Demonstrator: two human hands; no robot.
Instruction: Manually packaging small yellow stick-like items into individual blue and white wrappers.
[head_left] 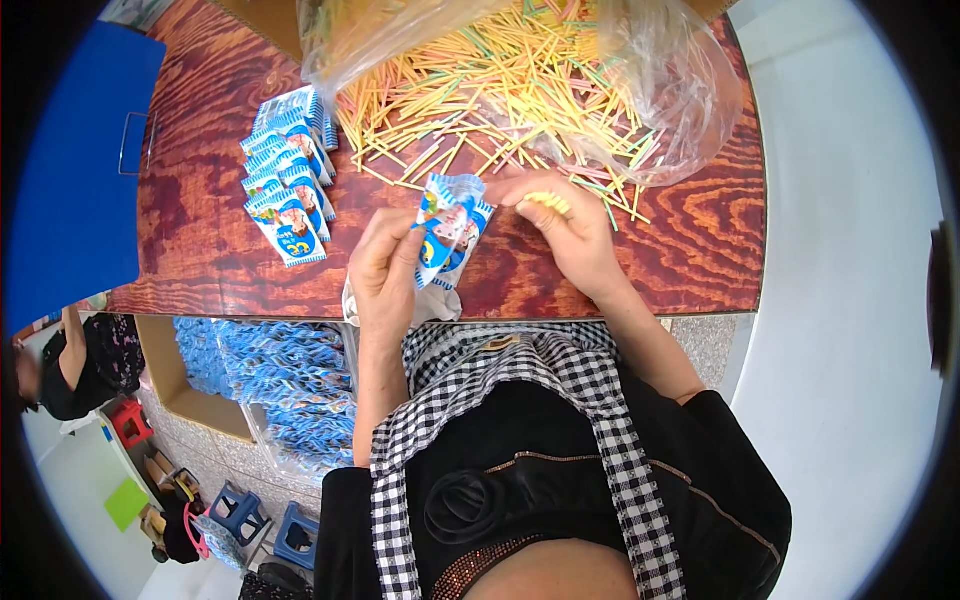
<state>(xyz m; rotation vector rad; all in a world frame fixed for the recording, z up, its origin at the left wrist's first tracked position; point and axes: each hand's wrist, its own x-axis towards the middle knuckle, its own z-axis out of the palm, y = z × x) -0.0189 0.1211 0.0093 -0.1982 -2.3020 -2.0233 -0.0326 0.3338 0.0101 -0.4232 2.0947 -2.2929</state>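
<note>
My left hand (385,262) pinches a small blue-and-white printed packet (452,235) by its left side, above the table's near edge. A second packet seems to lie against it, though the overlap makes this hard to tell. In my right hand (578,240) is a bunch of short yellow sticks (548,203), their ends showing between thumb and curled fingers. The right fingertips reach to the packet's upper right edge. Beyond both hands spreads a loose heap of thin yellow, pink and green sticks (490,80). Left of the heap, similar packets (290,225) lie in an overlapping row.
A clear plastic bag (695,110) lies open around the heap on the red wood-grained table (210,70). Below the table's left side, a cardboard box (205,410) and a clear bag hold many blue packets (285,370). Further left are another person (80,365) and blue stools (238,512).
</note>
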